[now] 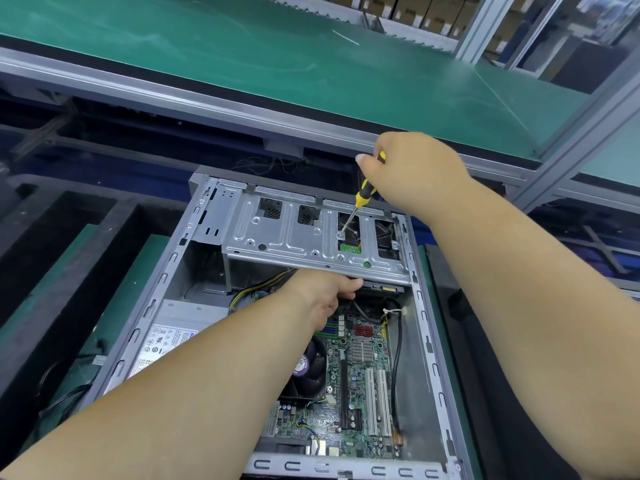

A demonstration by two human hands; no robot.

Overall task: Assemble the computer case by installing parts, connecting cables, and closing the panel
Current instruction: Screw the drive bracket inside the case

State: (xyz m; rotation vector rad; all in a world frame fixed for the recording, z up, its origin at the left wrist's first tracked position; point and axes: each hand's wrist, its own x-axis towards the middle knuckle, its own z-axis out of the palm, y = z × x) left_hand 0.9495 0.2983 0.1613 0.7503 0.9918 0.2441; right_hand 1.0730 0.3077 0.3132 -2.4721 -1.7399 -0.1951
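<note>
a: inside the open case, item? 
b: screwdriver, right hand gripping it, shaft slanting down-left onto drive-cage screw.
a: left hand? 
b: fingers tucked under cage edge, hidden.

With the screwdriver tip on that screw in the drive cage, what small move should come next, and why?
Probably turn the screwdriver in place to drive the screw. The right hand grips its handle, the tip sits on the screw in the drive cage, and the left hand reaches under the cage's front edge, seemingly steadying the drive.
</note>
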